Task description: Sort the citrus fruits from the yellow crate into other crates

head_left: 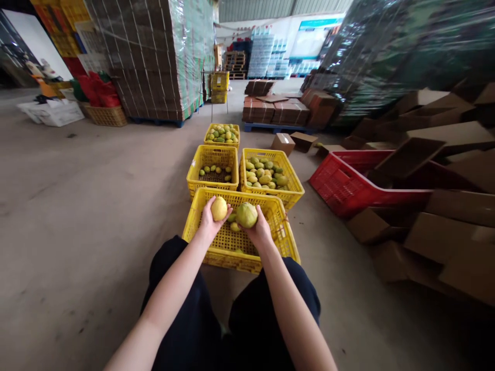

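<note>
Tall shrink-wrapped pallet stack of brown cartons [154,56] at 11 o'clock. Red plastic crate [344,188] at 2 o'clock, among loose flattened cardboard boxes [444,237]. Three yellow perforated plastic crates with fruit: two side by side at 12 [212,178] [286,193], one behind [221,141]. Nearest yellow plastic crate [228,252] sits dead ahead between the knees, few fruits inside. Left hand [209,222] grips a round yellow fruit [218,208]; right hand [258,229] grips a greenish-yellow fruit [246,215]. Both held over the nearest crate.

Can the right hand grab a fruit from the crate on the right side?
Probably not right now: the right hand already holds a green fruit, and that crate sits beyond the near crate, though nothing covers it.
</note>
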Demonstrator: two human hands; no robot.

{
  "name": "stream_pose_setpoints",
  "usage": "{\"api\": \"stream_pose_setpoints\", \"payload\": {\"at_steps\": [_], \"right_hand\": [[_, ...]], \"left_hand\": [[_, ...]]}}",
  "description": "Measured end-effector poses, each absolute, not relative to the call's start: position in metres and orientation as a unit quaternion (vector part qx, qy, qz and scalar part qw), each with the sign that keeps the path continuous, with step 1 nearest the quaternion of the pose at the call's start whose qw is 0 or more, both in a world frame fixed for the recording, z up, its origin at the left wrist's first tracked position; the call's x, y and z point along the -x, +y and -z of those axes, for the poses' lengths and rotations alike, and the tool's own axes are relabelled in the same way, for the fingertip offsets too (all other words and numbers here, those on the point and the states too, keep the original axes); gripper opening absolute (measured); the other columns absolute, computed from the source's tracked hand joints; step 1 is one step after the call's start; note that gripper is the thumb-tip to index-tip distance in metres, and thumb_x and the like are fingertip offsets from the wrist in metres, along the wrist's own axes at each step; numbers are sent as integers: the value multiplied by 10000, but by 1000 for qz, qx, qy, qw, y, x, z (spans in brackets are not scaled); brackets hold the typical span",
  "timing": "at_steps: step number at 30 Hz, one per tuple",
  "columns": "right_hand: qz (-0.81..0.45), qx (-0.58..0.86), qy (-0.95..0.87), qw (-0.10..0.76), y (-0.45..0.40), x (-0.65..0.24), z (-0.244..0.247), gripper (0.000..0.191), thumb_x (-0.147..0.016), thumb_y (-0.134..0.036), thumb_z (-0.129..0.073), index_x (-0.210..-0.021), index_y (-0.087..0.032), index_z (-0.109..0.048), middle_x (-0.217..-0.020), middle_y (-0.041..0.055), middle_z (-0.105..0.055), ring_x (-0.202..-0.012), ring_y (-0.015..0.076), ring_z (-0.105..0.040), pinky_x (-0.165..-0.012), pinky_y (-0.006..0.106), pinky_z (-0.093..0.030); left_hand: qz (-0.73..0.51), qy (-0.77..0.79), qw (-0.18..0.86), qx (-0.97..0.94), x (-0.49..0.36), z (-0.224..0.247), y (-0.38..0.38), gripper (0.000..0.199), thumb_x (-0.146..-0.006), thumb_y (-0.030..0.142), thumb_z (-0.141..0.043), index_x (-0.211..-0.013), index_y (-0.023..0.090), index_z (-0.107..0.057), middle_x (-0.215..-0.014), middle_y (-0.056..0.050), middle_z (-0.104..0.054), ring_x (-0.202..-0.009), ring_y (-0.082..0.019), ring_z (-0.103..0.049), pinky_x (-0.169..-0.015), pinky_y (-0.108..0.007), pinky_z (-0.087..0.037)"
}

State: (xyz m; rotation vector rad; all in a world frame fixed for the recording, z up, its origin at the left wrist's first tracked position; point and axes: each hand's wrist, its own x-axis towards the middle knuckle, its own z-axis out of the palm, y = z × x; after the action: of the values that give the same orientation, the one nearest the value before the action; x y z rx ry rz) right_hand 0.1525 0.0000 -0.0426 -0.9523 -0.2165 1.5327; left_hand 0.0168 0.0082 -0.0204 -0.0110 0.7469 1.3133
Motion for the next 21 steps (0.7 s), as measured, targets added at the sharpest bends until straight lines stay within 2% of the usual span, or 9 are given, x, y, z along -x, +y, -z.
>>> {"api": "stream_pose_setpoints", "payload": {"at_steps": [4, 7, 9, 12, 16, 21], "right_hand": [[-687, 373, -122, 612, -1, -153, 44, 222, -819, -419, -669, -807, -200, -631, -644, -6, -691, -529, 162, -642, -427, 253, -513], [-698, 354, -145, 605, -3, -156, 42, 194, -782, -371, -702, -799, -197, -619, -638, -6, -684, -506, 159, -631, -379, 239, -478], [-706, 355, -149, 594, -4, -158, 40, 220, -793, -403, -677, -791, -192, -614, -624, 0, -678, -469, 160, -615, -335, 236, -436], [-697, 382, -120, 595, -6, -160, 37, 228, -820, -417, -635, -796, -191, -619, -615, -2, -679, -468, 160, -621, -353, 241, -453], [-667, 427, -92, 603, -6, -160, 36, 174, -856, -360, -596, -808, -197, -629, -594, -21, -678, -530, 162, -659, -460, 252, -529], [-657, 431, -110, 609, -4, -161, 41, 236, -894, -417, -549, -826, -206, -628, -623, -27, -688, -521, 154, -645, -455, 254, -524]], "left_hand": [[-616, 360, 701, 4, -18, 22, 8, 153, -877, 306, -594, -801, 174, -576, -722, -36, -608, -664, -150, -652, -676, -304, -614], [-620, 349, 703, 0, -20, 20, 7, 127, -840, 268, -639, -783, 177, -572, -737, -31, -608, -681, -145, -652, -677, -281, -607], [-613, 344, 711, -2, -21, 19, 7, 127, -835, 264, -636, -774, 169, -577, -736, -36, -612, -672, -142, -648, -659, -264, -599], [-589, 342, 732, -2, -22, 21, 9, 188, -868, 313, -574, -782, 147, -594, -714, -52, -618, -617, -142, -631, -551, -234, -561], [-546, 351, 761, 3, -25, 27, 15, 290, -920, 368, -470, -847, 134, -622, -738, -74, -653, -549, -143, -602, -378, -190, -416], [-561, 354, 748, 18, -28, 32, 18, 321, -955, 407, -465, -957, 144, -650, -742, -67, -644, -613, -159, -613, -498, -251, -531]]}}
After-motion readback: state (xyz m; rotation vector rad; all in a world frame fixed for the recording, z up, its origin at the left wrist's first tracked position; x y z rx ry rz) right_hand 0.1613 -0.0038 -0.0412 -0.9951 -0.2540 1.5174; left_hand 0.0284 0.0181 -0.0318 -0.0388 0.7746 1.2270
